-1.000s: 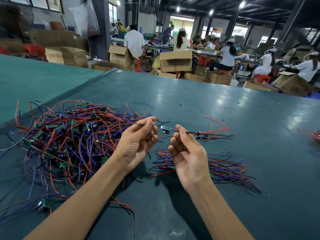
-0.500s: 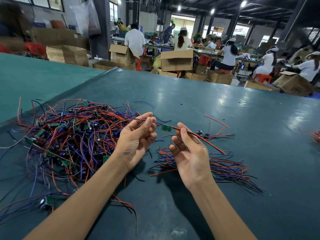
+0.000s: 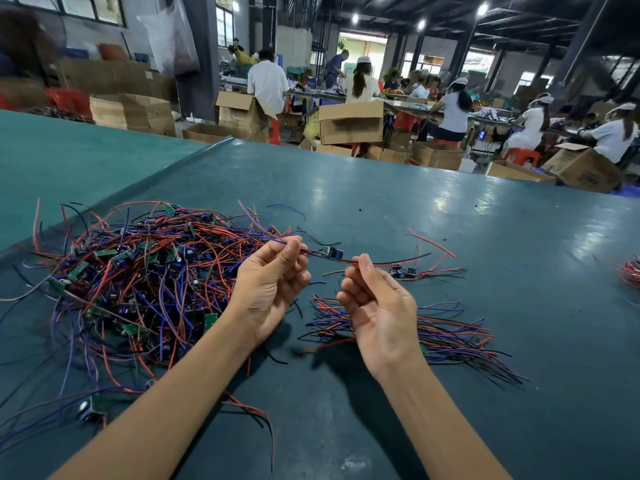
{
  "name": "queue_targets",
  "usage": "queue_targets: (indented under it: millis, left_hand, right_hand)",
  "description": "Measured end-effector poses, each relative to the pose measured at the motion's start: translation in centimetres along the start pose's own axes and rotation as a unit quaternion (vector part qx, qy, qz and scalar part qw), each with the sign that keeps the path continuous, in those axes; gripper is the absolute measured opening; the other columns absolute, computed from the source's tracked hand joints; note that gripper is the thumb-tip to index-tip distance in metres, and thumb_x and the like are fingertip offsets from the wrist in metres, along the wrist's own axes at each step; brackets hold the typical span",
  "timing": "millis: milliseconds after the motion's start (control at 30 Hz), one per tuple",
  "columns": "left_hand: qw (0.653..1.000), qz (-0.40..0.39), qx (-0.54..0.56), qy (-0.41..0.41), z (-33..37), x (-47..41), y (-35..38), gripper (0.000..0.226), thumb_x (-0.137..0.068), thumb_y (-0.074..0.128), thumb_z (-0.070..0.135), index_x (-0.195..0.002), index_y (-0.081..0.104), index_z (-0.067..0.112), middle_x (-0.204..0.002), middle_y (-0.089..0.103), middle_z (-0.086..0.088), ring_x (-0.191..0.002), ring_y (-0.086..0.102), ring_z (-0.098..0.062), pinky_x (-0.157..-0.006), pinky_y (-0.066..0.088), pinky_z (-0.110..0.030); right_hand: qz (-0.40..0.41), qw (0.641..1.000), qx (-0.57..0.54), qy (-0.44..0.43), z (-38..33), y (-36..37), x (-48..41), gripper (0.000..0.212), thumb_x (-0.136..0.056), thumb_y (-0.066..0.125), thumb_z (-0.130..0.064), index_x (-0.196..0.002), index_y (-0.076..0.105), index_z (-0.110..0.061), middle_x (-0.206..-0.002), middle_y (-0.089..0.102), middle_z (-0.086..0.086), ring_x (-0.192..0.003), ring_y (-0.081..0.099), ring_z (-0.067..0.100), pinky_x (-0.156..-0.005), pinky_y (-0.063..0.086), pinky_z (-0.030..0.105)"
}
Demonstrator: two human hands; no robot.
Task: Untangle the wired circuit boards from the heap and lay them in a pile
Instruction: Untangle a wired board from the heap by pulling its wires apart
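A tangled heap point(image 3: 145, 282) of small green circuit boards with red, blue and black wires lies on the left of the dark green table point(image 3: 485, 237). My left hand point(image 3: 268, 285) pinches the wires on one side of a single wired circuit board point(image 3: 333, 253), held in the air. My right hand point(image 3: 377, 306) pinches the red and black wires on the board's other side. Under and to the right of my right hand lies a pile point(image 3: 446, 336) of straightened wired boards.
Two more wired boards point(image 3: 403, 271) lie just beyond my right hand. Another wire bundle point(image 3: 630, 271) sits at the table's right edge. Past the far edge stand cardboard boxes point(image 3: 351, 123) and several seated workers.
The held board has turned between my hands, and its loose red and black wires now stretch flatter to the right. Both hands keep their pinch and stay almost in place.
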State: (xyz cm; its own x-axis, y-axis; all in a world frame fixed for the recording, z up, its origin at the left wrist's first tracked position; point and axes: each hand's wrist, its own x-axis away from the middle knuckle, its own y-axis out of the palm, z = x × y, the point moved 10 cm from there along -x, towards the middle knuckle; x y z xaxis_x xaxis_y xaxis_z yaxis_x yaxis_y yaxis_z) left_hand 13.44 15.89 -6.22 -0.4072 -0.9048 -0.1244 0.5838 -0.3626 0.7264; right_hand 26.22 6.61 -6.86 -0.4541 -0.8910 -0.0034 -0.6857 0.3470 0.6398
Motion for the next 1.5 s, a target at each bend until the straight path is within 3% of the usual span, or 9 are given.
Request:
queue_targets:
  millis: [267,400,533,833,1033,1167,1333,1500]
  left_hand:
    - [1.000,0.007,-0.005,0.005,0.1,0.1,0.0,0.010,-0.074,0.073,0.020,-0.064,0.074,0.019,-0.073,0.069,0.001,-0.061,0.061,-0.006,-0.055,0.050,-0.021]
    - [1.000,0.003,-0.007,0.005,0.0,0.1,-0.2,0.005,-0.070,0.077,0.023,-0.068,0.076,0.019,-0.074,0.069,0.001,-0.062,0.062,-0.006,-0.055,0.051,-0.021]
    - [1.000,0.004,-0.021,0.004,-0.1,0.0,-0.3,0.014,-0.064,0.081,0.028,-0.075,0.078,0.019,-0.077,0.070,0.001,-0.064,0.063,-0.006,-0.057,0.052,-0.022]
    - [0.997,-0.019,-0.067,-0.022,-1.4,0.5,0.2,0.007,-0.074,0.075,0.016,-0.080,0.077,0.014,-0.073,0.067,-0.003,-0.067,0.067,-0.009,-0.062,0.058,-0.023]
    - [0.986,-0.067,-0.148,-0.036,-2.6,1.1,1.3,0.007,-0.077,0.076,0.006,-0.082,0.073,0.008,-0.077,0.070,-0.012,-0.073,0.072,-0.020,-0.060,0.057,-0.025]
    - [0.965,-0.097,-0.241,-0.036,-3.5,1.6,1.9,0.014,-0.073,0.082,0.011,-0.081,0.071,0.012,-0.077,0.073,-0.016,-0.072,0.072,-0.022,-0.059,0.055,-0.024]
    - [0.969,-0.069,-0.237,-0.032,-3.5,1.4,1.2,0.029,-0.075,0.081,0.001,-0.087,0.056,0.010,-0.081,0.070,-0.017,-0.070,0.071,-0.028,-0.052,0.050,-0.026]
    - [0.960,-0.100,-0.255,-0.051,-3.9,1.5,1.5,0.031,-0.071,0.083,0.008,-0.086,0.057,0.006,-0.086,0.073,-0.018,-0.077,0.071,-0.029,-0.052,0.050,-0.027]
  right_hand:
    - [0.010,1.000,0.002,0.003,0.1,-0.2,0.0,0.010,-0.077,0.079,-0.022,-0.073,0.078,-0.013,-0.078,0.072,0.009,-0.064,0.068,0.015,-0.056,0.057,0.026]
    - [0.010,1.000,0.003,0.000,0.1,-0.3,-0.1,0.010,-0.077,0.079,-0.022,-0.076,0.077,-0.012,-0.079,0.072,0.009,-0.064,0.068,0.016,-0.056,0.057,0.026]
    - [0.015,1.000,0.003,-0.014,-0.6,-0.5,-0.3,0.012,-0.081,0.075,-0.022,-0.083,0.077,-0.010,-0.081,0.073,0.009,-0.065,0.068,0.016,-0.057,0.057,0.027]
    - [0.092,0.991,0.039,-0.084,-6.1,-4.5,-1.4,0.012,-0.094,0.067,-0.017,-0.091,0.072,-0.006,-0.072,0.069,0.003,-0.060,0.064,0.012,-0.054,0.054,0.024]
    - [0.141,0.984,0.106,-0.014,-7.5,-10.0,-0.8,0.012,-0.092,0.070,-0.016,-0.088,0.075,-0.006,-0.073,0.070,0.002,-0.060,0.066,0.011,-0.051,0.054,0.023]
    - [0.166,0.977,0.130,0.038,-7.9,-13.8,0.3,0.010,-0.091,0.068,-0.013,-0.095,0.073,-0.005,-0.076,0.073,0.002,-0.060,0.068,0.010,-0.049,0.053,0.020]
    - [0.213,0.972,0.090,0.032,-9.0,-17.1,1.0,0.007,-0.093,0.064,-0.006,-0.097,0.068,-0.002,-0.073,0.072,0.004,-0.058,0.068,0.009,-0.050,0.054,0.018]
    - [0.227,0.970,0.086,0.024,-9.6,-18.2,1.2,0.006,-0.093,0.064,-0.005,-0.092,0.068,-0.002,-0.073,0.073,0.005,-0.059,0.069,0.009,-0.052,0.055,0.019]
